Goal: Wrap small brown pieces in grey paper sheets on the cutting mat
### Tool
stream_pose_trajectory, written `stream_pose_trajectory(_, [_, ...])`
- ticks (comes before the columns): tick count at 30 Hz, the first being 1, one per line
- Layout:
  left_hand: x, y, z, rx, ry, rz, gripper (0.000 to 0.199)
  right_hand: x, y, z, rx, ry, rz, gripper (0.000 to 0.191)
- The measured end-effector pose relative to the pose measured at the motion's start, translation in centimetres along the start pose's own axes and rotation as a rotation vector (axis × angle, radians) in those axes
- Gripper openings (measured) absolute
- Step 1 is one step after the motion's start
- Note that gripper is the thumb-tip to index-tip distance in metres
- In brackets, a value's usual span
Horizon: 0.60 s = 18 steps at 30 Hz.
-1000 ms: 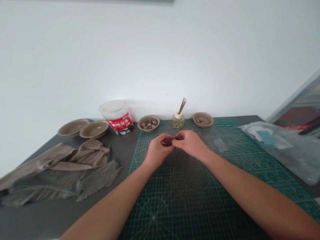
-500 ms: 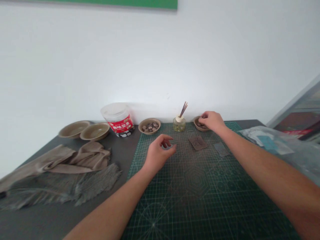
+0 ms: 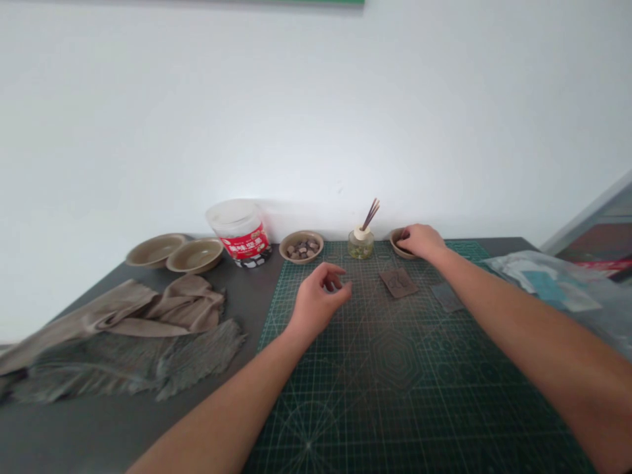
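My right hand (image 3: pixel 422 240) reaches into a small brown bowl (image 3: pixel 397 250) at the back right of the green cutting mat (image 3: pixel 365 421). Its fingers are bent together, and the tips dip inside the rim, so whatever they grip is hidden. Over the middle of the mat hovers my left hand (image 3: pixel 320 295), fingers curled but apart from the thumb, holding nothing. A dark brown square piece (image 3: pixel 397 283) with a pattern on it lies between the hands. To its right, partly behind my right forearm, is a grey flat square (image 3: pixel 447 297).
Brown stone-like pieces (image 3: pixel 303 249) fill another bowl (image 3: pixel 282 250) at the back. A reed diffuser (image 3: pixel 361 245) stands beside the right bowl. Leftward are a plastic tub (image 3: pixel 241 234), two bowls (image 3: pixel 195 255) and crumpled cloths (image 3: pixel 187 306). A plastic bag (image 3: pixel 553 283) lies right.
My right hand's fingers have gone lower into the right bowl. My left hand has hardly moved. The view has shifted slightly, so everything appears a little further right.
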State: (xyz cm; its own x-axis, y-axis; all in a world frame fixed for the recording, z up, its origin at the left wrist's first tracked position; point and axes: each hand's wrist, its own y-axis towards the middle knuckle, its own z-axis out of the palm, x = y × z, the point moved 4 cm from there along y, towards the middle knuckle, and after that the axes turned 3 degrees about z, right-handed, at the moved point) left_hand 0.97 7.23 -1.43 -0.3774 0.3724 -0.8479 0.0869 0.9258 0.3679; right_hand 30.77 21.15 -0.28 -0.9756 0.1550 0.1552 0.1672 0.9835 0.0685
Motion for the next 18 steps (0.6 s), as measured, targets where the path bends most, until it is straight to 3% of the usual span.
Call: stream_pose_trajectory(18, [0.1, -0.07, 0.28, 0.063, 0.011, -0.031, 0.022, 0.33, 0.28, 0.39, -0.001, -0.036, 0.003, 0.039])
